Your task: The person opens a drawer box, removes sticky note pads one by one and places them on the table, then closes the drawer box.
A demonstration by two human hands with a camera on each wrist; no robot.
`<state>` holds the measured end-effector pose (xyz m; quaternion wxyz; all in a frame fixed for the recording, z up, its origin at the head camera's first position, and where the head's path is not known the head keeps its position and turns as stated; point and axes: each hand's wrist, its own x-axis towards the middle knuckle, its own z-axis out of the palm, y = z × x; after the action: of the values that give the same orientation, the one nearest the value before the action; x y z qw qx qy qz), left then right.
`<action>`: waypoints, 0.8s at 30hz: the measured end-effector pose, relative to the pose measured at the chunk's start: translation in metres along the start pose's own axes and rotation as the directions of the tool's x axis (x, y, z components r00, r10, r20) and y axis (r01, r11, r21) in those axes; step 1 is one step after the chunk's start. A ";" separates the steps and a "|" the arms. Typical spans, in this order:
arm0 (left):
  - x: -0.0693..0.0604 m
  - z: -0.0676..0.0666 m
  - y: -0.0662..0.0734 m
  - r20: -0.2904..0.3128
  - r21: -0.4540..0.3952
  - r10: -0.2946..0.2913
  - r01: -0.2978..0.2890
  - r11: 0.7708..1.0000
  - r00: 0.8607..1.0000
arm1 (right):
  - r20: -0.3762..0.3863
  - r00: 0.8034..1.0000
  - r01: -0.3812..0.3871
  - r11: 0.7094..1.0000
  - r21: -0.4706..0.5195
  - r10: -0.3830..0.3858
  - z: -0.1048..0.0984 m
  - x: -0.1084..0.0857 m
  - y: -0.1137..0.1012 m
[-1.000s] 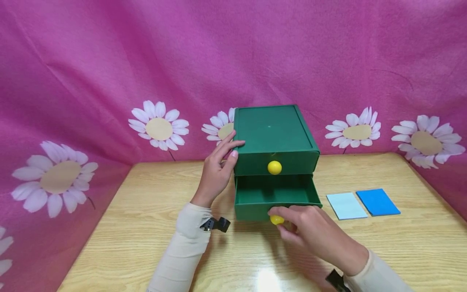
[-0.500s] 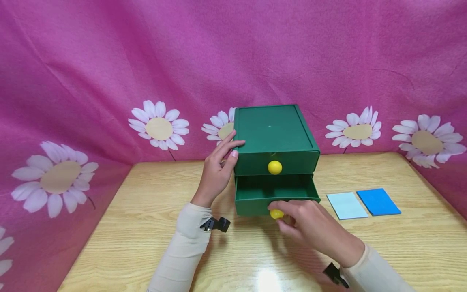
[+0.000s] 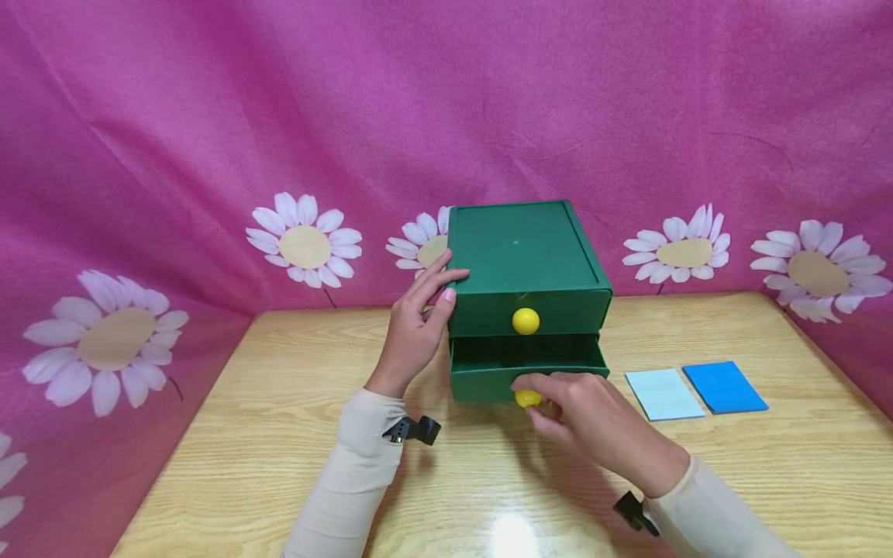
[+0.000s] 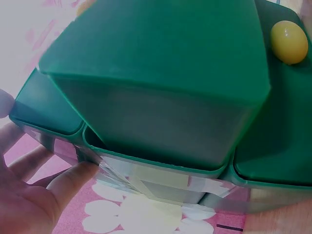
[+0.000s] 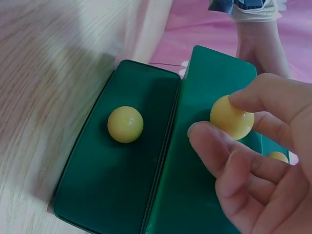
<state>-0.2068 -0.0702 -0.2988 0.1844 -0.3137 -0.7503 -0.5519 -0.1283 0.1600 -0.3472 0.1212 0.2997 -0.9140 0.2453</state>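
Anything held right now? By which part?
Right hand holds the partly open drawer by its yellow knob. Left hand only touches the green cabinet, gripping nothing.

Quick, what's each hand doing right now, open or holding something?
Left hand: open, resting against the green cabinet.
Right hand: pinching the yellow knob of the pulled-out drawer.
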 end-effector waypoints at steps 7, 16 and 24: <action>0.000 0.000 0.000 0.002 0.002 0.002 -0.002 1.000 1.000 | -0.053 0.998 0.044 0.999 -0.014 -0.045 0.003 0.003 0.005; 0.001 0.000 0.001 0.001 0.002 0.004 -0.004 1.000 1.000 | -0.091 0.993 0.067 0.997 -0.038 -0.070 0.004 0.010 0.009; 0.001 0.001 -0.010 -0.004 0.004 0.001 -0.001 1.000 1.000 | -0.091 0.994 0.061 0.997 -0.039 -0.064 0.006 0.014 0.014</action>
<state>-0.2143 -0.0710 -0.3060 0.1868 -0.3125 -0.7510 -0.5508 -0.1486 0.1593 -0.3524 0.1761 0.3143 -0.9019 0.2384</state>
